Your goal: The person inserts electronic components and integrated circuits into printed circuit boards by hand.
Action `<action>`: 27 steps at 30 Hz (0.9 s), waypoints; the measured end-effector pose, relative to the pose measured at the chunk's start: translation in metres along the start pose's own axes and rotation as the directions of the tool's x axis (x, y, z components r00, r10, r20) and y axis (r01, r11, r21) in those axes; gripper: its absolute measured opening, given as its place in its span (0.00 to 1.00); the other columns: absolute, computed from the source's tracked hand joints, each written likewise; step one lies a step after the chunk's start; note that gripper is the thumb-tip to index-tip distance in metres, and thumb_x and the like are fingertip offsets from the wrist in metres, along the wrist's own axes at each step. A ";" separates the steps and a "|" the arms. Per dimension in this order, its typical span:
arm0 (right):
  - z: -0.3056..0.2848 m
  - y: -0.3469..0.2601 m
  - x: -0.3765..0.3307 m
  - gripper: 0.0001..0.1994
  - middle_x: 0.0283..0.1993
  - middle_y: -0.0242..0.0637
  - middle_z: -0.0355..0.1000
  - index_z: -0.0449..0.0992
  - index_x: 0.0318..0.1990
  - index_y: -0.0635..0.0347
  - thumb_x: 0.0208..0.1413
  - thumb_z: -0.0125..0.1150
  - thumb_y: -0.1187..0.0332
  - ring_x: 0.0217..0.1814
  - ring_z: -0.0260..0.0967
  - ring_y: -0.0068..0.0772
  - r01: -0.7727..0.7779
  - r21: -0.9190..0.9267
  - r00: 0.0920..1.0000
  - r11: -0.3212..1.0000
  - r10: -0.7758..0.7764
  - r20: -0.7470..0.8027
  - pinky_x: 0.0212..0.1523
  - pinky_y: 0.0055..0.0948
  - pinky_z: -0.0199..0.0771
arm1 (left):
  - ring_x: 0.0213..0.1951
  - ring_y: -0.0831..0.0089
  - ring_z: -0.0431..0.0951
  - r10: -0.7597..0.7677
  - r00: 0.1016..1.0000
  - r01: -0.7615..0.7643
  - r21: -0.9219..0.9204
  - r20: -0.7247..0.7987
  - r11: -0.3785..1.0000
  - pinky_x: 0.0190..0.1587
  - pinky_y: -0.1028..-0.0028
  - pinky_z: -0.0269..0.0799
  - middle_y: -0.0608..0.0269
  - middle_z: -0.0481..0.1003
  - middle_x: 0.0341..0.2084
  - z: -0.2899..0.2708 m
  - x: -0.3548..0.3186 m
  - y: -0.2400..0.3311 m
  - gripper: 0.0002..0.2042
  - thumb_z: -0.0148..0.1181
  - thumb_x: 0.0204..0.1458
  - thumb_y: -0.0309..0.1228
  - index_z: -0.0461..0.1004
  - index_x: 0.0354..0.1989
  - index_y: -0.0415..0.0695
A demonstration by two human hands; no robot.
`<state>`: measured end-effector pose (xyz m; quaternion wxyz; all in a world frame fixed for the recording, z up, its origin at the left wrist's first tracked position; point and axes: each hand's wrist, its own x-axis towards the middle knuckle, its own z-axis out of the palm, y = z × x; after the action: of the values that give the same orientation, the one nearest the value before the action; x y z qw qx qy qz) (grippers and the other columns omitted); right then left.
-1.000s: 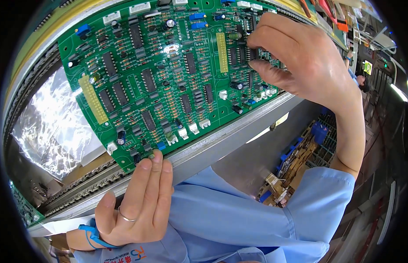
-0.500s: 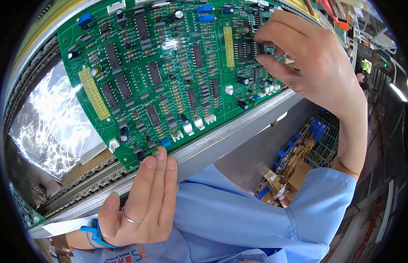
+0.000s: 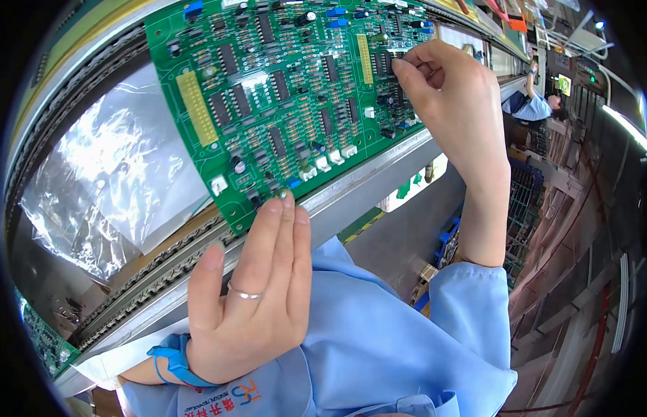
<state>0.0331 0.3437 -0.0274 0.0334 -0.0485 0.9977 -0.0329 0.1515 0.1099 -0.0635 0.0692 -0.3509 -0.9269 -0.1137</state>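
A large green circuit board (image 3: 250, 163) lies across the rails, crowded with black chips, resistors, white sockets and yellow connectors. My left hand (image 3: 257, 271) has its fingers stretched out. Its fingertips touch the board's near edge, beside a small blue part (image 3: 293, 183). Over the board's right part, my right hand (image 3: 452, 87) has thumb and forefinger pinched together beside a row of black chips (image 3: 383, 62). Whatever the pinch holds is hidden by the fingers. A blue strap (image 3: 174, 358) circles my left wrist.
A metal rail (image 3: 351, 187) runs along the board's near side, with a chain (image 3: 157, 274) at its left. Clear plastic wrap (image 3: 94, 174) lies left of the board. Another green board (image 3: 45, 337) shows at lower left. Farther right, another person (image 3: 532, 104) wears blue.
The board sits farther right and higher in the picture, and both hands appear shifted with the view. My right thumb and forefinger have come closer together at the chips; my left fingers stay stretched.
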 end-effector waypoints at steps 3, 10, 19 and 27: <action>-0.002 -0.010 0.001 0.10 0.25 0.49 0.76 0.81 0.29 0.64 0.50 0.63 0.65 0.31 0.76 0.51 -0.045 -0.150 0.999 0.988 0.047 0.011 0.36 0.42 0.77 | 0.55 0.76 0.73 -0.046 0.999 0.045 -0.038 -0.029 0.998 0.63 0.56 0.49 0.68 0.79 0.47 0.004 -0.003 0.005 0.13 0.55 0.58 0.34 0.78 0.47 0.44; -0.002 -0.011 0.006 0.11 0.27 0.50 0.76 0.81 0.30 0.64 0.50 0.63 0.64 0.33 0.76 0.52 -0.145 -0.102 0.989 0.984 0.148 0.024 0.39 0.41 0.76 | 0.55 0.75 0.74 -0.047 0.997 0.041 -0.084 -0.065 0.996 0.65 0.53 0.48 0.66 0.78 0.47 0.004 -0.007 0.002 0.13 0.56 0.56 0.33 0.78 0.46 0.43; 0.002 -0.010 0.005 0.11 0.26 0.50 0.76 0.81 0.30 0.66 0.50 0.63 0.65 0.33 0.77 0.51 -0.205 -0.065 0.978 0.977 0.207 0.029 0.40 0.41 0.76 | 0.53 0.73 0.74 -0.042 0.972 0.013 -0.122 -0.233 0.992 0.65 0.62 0.53 0.60 0.79 0.41 0.014 -0.011 -0.003 0.13 0.55 0.48 0.30 0.81 0.41 0.41; 0.006 -0.012 0.003 0.11 0.26 0.51 0.77 0.82 0.31 0.65 0.50 0.63 0.64 0.34 0.77 0.51 -0.229 -0.095 0.973 0.969 0.229 -0.014 0.41 0.39 0.77 | 0.53 0.73 0.74 -0.053 0.969 0.023 -0.125 -0.241 0.992 0.66 0.63 0.53 0.60 0.79 0.40 0.015 -0.011 -0.002 0.13 0.54 0.49 0.30 0.81 0.40 0.41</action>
<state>0.0317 0.3310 -0.0326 0.0330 0.0655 0.9971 0.0191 0.1575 0.1056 -0.0800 0.1591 -0.3198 -0.9093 -0.2134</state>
